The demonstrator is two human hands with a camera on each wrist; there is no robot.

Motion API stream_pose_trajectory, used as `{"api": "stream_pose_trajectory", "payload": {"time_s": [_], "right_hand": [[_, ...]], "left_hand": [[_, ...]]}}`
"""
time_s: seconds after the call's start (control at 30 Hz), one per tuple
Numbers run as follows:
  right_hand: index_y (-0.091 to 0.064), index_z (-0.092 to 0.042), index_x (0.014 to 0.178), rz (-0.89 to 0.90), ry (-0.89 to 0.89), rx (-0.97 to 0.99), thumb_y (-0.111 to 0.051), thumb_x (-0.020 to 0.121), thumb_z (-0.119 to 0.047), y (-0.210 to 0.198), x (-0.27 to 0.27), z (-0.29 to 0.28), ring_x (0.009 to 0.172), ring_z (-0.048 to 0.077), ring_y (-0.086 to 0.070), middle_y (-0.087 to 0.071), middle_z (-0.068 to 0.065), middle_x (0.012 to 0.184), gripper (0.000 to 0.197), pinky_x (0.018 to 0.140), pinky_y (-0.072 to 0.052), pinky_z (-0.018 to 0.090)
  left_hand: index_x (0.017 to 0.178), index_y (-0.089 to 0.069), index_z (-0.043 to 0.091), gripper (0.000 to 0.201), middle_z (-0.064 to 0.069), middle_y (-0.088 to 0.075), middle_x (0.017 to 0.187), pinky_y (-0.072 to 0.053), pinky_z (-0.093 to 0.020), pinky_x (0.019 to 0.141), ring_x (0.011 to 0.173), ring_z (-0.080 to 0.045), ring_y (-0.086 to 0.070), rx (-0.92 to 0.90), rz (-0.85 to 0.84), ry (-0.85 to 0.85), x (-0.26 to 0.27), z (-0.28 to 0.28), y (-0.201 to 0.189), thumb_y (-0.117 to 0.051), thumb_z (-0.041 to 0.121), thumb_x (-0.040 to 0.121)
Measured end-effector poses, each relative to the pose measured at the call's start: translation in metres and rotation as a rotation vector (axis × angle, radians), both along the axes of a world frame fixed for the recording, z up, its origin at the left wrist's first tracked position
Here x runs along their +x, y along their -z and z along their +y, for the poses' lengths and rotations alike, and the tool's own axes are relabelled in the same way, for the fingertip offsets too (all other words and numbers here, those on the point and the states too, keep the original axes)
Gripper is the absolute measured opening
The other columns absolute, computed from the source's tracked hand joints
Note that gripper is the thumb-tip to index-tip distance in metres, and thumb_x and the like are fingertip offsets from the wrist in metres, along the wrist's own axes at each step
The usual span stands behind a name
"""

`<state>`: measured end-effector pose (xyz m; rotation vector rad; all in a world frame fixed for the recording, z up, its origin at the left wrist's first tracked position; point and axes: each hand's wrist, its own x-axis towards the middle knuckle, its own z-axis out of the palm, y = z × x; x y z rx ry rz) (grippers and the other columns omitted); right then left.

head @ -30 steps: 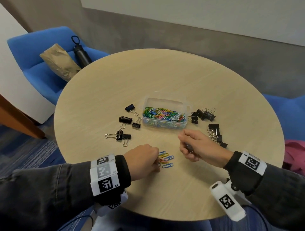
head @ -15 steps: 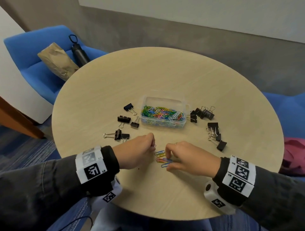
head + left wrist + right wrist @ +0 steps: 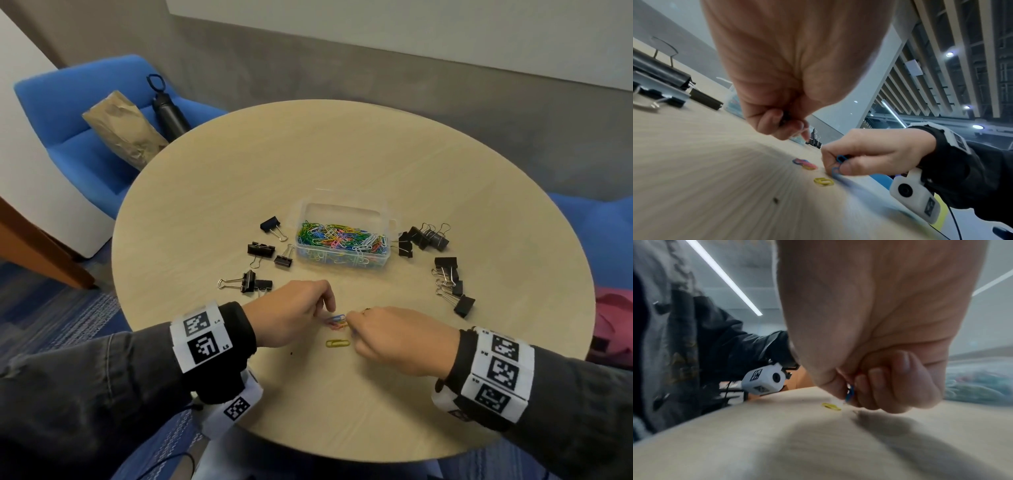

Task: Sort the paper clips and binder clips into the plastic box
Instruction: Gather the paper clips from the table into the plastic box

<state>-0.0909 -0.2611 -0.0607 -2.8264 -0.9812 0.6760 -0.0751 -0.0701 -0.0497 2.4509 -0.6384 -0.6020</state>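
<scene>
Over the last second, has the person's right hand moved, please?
Yes. The right hand came toward the person and leftward, away from the clear plastic box, down to the loose coloured paper clips.

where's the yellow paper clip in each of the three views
Head: the yellow paper clip lies flat on the table, low centre, just inside the right hand.
Left wrist: yellow paper clip right of centre, on the table below the right hand.
Right wrist: yellow paper clip at centre, left of the right hand's fingertips.
Shared landmark: the blue paper clips pinched in the right hand, beside the yellow one.
</scene>
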Motion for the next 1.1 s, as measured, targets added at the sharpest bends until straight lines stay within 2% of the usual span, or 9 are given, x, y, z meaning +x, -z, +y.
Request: {"api": "stream_pose_trajectory", "payload": {"time_s": [0.1,0.17,0.23,0.37,0.5,0.67,0.9,1.0,1.1], "right_hand": [[-0.044,-0.011,0.077,0.138,0.159,0.267,-0.033,0.096,-0.023,-0.007,0.011,-0.012,0.062,0.019,-0.043,-0.046,0.005,0.069,0.025,0.060,-0.039,0.034],[-0.039,-0.014,0.065,0.354,0.401,0.563,-0.034,0.096,-0.018,-0.012,0.016,-0.017,0.052,0.013,-0.028,-0.033,-0.001,0.059,0.032,0.045,-0.026,0.024],[-0.033,-0.020,0.061,0.536,0.612,0.765,-0.036,0.100,-0.021,-0.014,0.018,-0.021,0.048,0.012,-0.020,-0.025,-0.004,0.057,0.039,0.042,-0.017,0.020],[-0.038,-0.014,0.071,0.640,0.690,0.946,-0.039,0.102,-0.034,-0.009,0.021,-0.027,0.043,0.011,-0.026,-0.035,-0.002,0.054,0.037,0.041,-0.020,0.018],[-0.049,-0.010,0.089,0.731,0.782,1.046,-0.040,0.102,-0.024,-0.004,0.025,-0.032,0.045,0.010,-0.033,-0.049,0.005,0.061,0.021,0.039,-0.028,0.018],[-0.054,-0.010,0.088,0.686,0.788,1.038,-0.046,0.099,-0.018,-0.007,0.035,-0.030,0.050,0.008,-0.036,-0.048,0.000,0.066,0.017,0.044,-0.030,0.018],[-0.046,-0.020,0.074,0.193,0.742,1.078,-0.045,0.099,-0.031,-0.034,0.083,-0.019,0.066,0.015,-0.038,-0.041,-0.002,0.070,0.028,0.059,-0.034,0.027],[-0.053,-0.022,0.094,0.211,0.630,0.970,-0.032,0.101,-0.043,-0.038,0.095,-0.009,0.092,0.014,-0.051,-0.051,-0.001,0.094,0.030,0.083,-0.043,0.030],[-0.051,-0.020,0.120,0.197,0.567,0.814,-0.022,0.100,-0.049,-0.036,0.100,-0.009,0.119,0.013,-0.047,-0.054,0.000,0.121,0.045,0.096,-0.035,0.030]], "left_hand": [[0.106,-0.058,0.010,0.026,-0.004,-0.060,0.091,-0.039,-0.027,0.071,0.084,-0.019,-0.051,-0.001,-0.070,-0.028,-0.001,-0.004,-0.004,-0.033,0.010,0.097],[0.106,-0.057,0.009,0.025,-0.006,-0.062,0.098,-0.037,-0.030,0.073,0.085,-0.019,-0.051,0.020,-0.119,-0.047,-0.001,-0.007,-0.005,-0.038,0.025,0.100],[0.112,-0.051,0.014,0.036,-0.005,-0.059,0.106,-0.039,-0.031,0.075,0.088,-0.018,-0.048,0.124,-0.124,-0.007,0.001,-0.011,-0.003,-0.049,0.044,0.094],[0.115,-0.042,0.014,0.066,-0.005,-0.056,0.114,-0.045,-0.033,0.079,0.094,-0.023,-0.054,0.290,-0.101,0.114,0.004,-0.017,0.009,-0.071,0.056,0.073],[0.113,-0.039,0.006,0.053,-0.015,-0.058,0.114,-0.047,-0.040,0.084,0.097,-0.032,-0.057,0.283,-0.062,0.167,0.006,-0.024,0.016,-0.064,0.043,0.086],[0.113,-0.040,0.006,0.017,-0.017,-0.058,0.110,-0.050,-0.042,0.080,0.092,-0.035,-0.059,0.418,-0.224,0.295,0.008,-0.026,0.021,-0.043,0.016,0.100],[0.118,-0.043,0.003,0.026,-0.019,-0.058,0.108,-0.045,-0.039,0.073,0.089,-0.035,-0.058,0.487,-0.292,0.315,0.004,-0.036,0.025,-0.026,0.016,0.103],[0.118,-0.042,0.003,0.026,-0.020,-0.059,0.107,-0.040,-0.036,0.070,0.090,-0.036,-0.058,0.496,-0.271,0.306,0.006,-0.038,0.025,-0.026,0.016,0.102],[0.112,-0.045,0.002,0.026,-0.021,-0.060,0.104,-0.038,-0.036,0.068,0.088,-0.036,-0.058,0.455,-0.258,0.296,0.007,-0.036,0.021,-0.029,0.021,0.101]]}}
